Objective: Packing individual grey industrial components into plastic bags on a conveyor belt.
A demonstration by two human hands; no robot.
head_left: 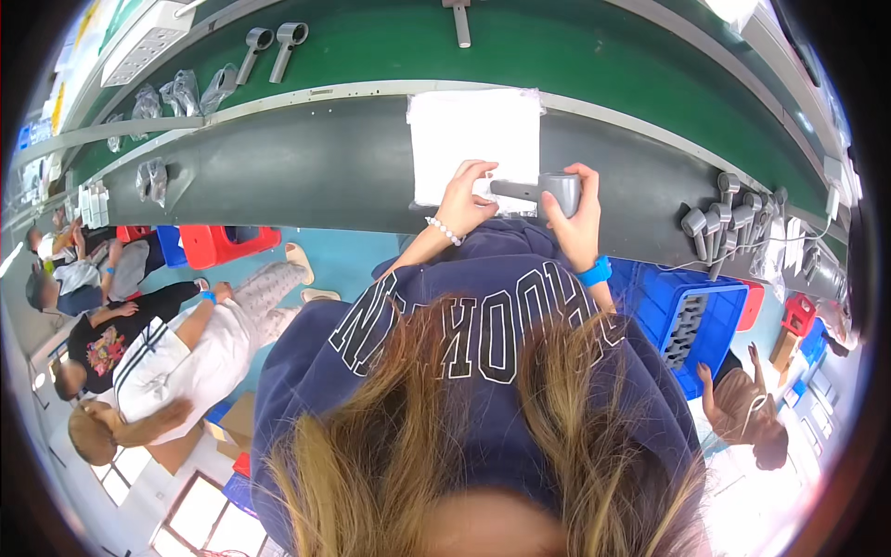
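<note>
Right hand [580, 221]: gripping round head of gray handheld device [556, 188], spanning both hands | Left hand [462, 203]: curled at handle end; grip cannot be determined | White sheet [473, 135]: beyond left hand

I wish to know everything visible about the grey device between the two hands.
The grey device looks like smooth plastic, with a broad, rounded head and a narrower handle bearing a small dark spot. It is held sideways, head to the right, handle pointing left, by the near edge of the white sheet. The right hand grips the head; the left hand is at the handle's end, though contact there is unclear.
</note>
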